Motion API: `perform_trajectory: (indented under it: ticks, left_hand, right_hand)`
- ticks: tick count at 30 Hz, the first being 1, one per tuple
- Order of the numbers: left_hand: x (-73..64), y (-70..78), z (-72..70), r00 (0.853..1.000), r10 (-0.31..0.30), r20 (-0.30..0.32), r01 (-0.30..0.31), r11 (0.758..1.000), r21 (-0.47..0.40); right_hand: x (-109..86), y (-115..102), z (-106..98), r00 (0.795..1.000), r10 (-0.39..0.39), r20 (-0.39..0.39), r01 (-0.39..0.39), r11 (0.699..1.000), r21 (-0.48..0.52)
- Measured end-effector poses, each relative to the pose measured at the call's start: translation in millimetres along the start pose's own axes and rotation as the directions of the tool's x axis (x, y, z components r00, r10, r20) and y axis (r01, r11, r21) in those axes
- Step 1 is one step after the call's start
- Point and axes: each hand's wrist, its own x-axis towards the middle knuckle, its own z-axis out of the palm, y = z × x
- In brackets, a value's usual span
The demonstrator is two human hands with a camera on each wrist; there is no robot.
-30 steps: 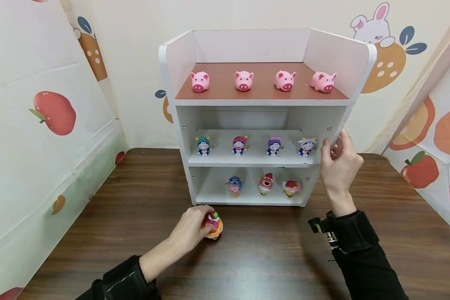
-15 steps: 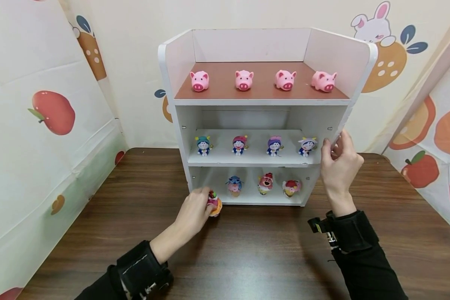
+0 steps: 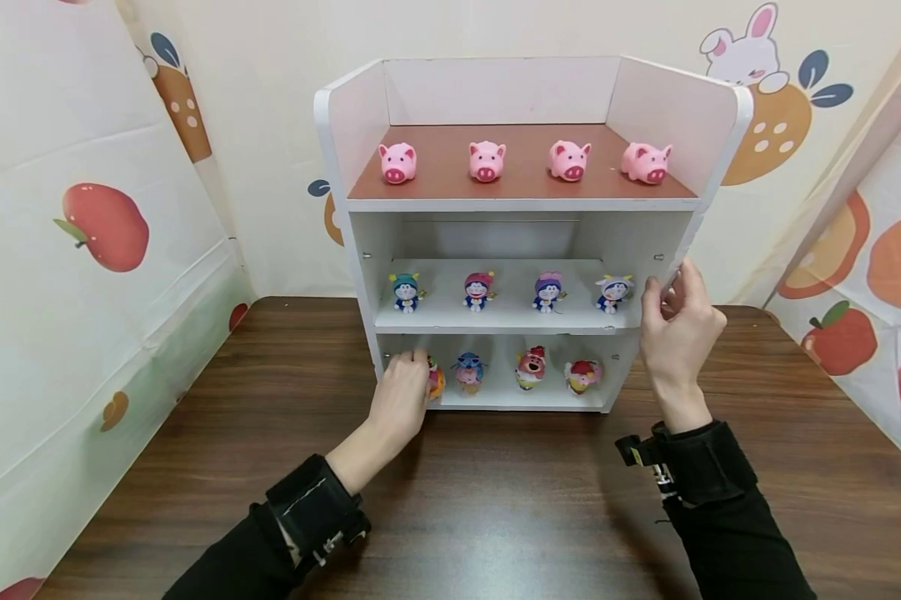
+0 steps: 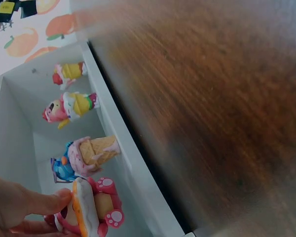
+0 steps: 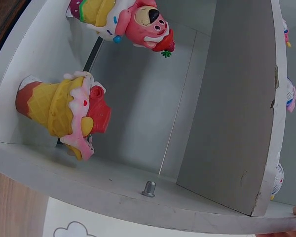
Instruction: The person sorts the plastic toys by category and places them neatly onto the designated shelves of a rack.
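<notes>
My left hand point(image 3: 401, 396) is at the left end of the white shelf unit's point(image 3: 495, 205) bottom compartment. Thumb and fingers grip a pink bear figurine point(image 4: 103, 205) with an orange-and-white ring round its middle; whether its base touches the shelf floor I cannot tell. Just right of it stands a blue figurine on an ice-cream cone point(image 3: 468, 372). Further along are a pink bear on a yellow cone point(image 3: 531, 367) and a tilted red-topped cone figurine point(image 3: 583, 376). My right hand point(image 3: 678, 337) holds the front edge of the unit's right side panel.
Several small blue-suited figurines point(image 3: 547, 292) line the middle shelf. Several pink pigs point(image 3: 568, 161) stand on the brown top shelf. Dark wooden tabletop point(image 3: 510, 500) spreads in front, and printed wall coverings point(image 3: 105, 333) flank both sides.
From the tabletop in front of the unit, my left hand has carried the ringed bear figurine up and forward into the bottom compartment's left end. The right hand stays on the side panel.
</notes>
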Motion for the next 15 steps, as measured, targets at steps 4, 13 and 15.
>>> perform_trajectory:
  ticks: [4,13,15]
  left_hand:
    - [5.2,0.0,4.6,1.0,-0.014,0.0,0.014,0.999,0.033]
    - [9.3,-3.0,14.2,0.999,-0.046,0.013,0.045,0.992,0.119]
    - [9.7,-4.4,15.7,0.999,-0.051,0.011,0.049,0.991,0.121]
  right_hand:
    - [-0.2,0,0,1.0,0.014,-0.004,-0.014,1.0,0.003]
    - [-0.4,0,-1,1.0,-0.006,0.003,0.006,1.0,-0.008]
    - [-0.3,0,-1,1.0,-0.008,0.004,0.008,1.0,-0.008]
